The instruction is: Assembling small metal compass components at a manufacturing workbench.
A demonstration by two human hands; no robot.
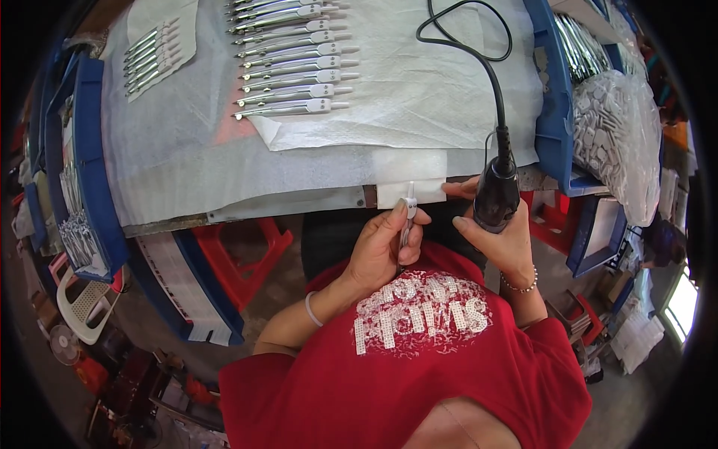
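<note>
My left hand (383, 243) grips a slim metal tool with a white tip (408, 212), held upright just below the table's near edge. My right hand (499, 232) is wrapped around a black corded rotary tool (496, 193), close to the right of the white tip; its working end is hidden by my fingers. The black cord (479, 56) runs up over the white cloth (419, 90). Both hands are over my lap, above my red shirt.
Rows of finished metal pieces (295, 63) lie on the cloth, a smaller set (152, 56) at far left. Blue bins (93, 157) flank the table; a clear bag of small white parts (617, 138) sits right. Red stools (243, 258) stand below.
</note>
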